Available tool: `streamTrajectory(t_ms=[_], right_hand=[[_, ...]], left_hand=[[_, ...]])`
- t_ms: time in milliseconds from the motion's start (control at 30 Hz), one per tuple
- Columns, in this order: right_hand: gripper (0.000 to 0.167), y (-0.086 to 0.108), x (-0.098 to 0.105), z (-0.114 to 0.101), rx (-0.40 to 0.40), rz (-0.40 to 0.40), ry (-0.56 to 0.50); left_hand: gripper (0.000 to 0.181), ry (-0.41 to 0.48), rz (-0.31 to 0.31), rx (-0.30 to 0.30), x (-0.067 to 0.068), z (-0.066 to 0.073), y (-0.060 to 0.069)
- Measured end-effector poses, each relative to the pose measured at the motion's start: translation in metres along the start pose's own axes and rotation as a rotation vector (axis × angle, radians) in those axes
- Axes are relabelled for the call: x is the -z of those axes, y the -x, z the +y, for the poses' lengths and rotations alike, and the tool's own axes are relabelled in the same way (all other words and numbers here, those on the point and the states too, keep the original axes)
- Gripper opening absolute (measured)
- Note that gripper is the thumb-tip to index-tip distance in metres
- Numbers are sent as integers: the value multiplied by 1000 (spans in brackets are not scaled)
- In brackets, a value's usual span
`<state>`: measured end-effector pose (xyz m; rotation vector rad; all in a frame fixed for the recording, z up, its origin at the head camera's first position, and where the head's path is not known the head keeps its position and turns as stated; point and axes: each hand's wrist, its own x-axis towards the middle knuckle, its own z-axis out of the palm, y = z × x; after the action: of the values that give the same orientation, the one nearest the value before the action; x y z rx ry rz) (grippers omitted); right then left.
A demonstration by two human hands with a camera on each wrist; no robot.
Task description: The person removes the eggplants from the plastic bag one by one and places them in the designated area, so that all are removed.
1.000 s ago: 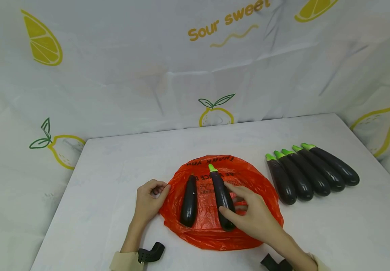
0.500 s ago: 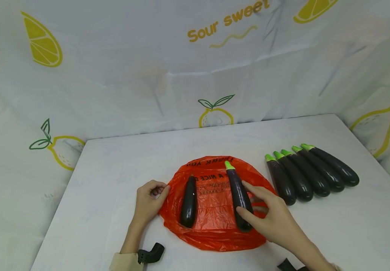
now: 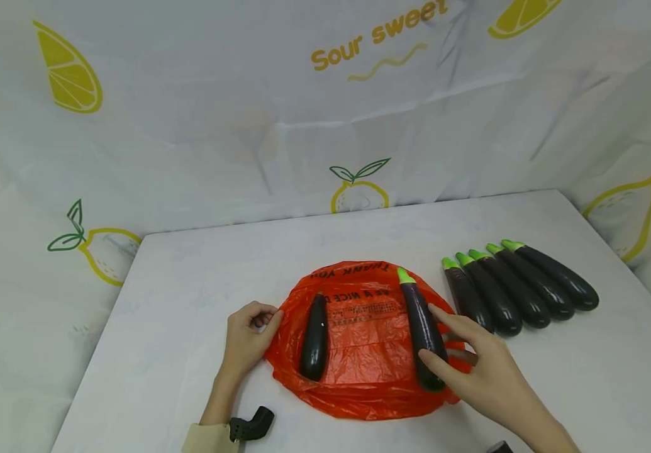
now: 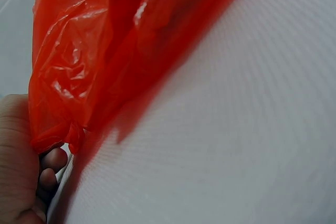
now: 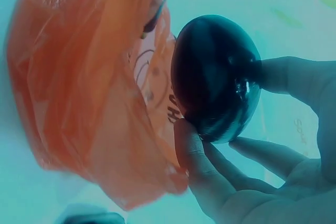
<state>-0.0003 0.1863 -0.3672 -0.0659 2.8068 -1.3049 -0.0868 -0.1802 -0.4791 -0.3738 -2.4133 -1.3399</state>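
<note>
A red plastic bag (image 3: 359,402) with black print lies spread open on the table. One dark eggplant (image 3: 315,340) rests inside it, on the left. My right hand (image 3: 475,362) holds a second eggplant (image 3: 422,333) with a green stem end over the bag's right side, thumb and fingers on opposite sides. In the right wrist view that eggplant (image 5: 215,77) shows its rounded end between the fingertips. My left hand (image 3: 250,333) pinches the bag's left edge; the left wrist view shows the gathered plastic (image 4: 71,77) at the thumb.
Several eggplants (image 3: 506,302) lie side by side in a slanted row on the white table (image 3: 200,277), right of the bag. A pale cloth (image 3: 217,126) printed with lemons hangs behind the table. Dark wrist gear (image 3: 253,423) sits by my left wrist.
My right hand has carried the eggplant rightward, from the middle of the bag to its right side. My left hand has stayed at the bag's left edge.
</note>
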Motion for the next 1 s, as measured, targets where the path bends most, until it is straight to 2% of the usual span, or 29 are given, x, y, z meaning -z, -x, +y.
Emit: streamTrajectory(t_ms=[267,367,667,933,1000], right_hand=[[74,12,12,15,17,66,60],[76,18,18,24,-3,78,89],[83,33,38,51,-191,-20,186],[84,43,48,72,-235,-65,237],[86,44,50,75,-260,-97,252]], left_hand=[[4,13,-7,-2,0,1,0],[3,12,-5,-14,1,1,0],[6,12,-20,12,1,2,-1],[7,15,-14,2,1,1,0],[8,17,-13,0,1,1,0]])
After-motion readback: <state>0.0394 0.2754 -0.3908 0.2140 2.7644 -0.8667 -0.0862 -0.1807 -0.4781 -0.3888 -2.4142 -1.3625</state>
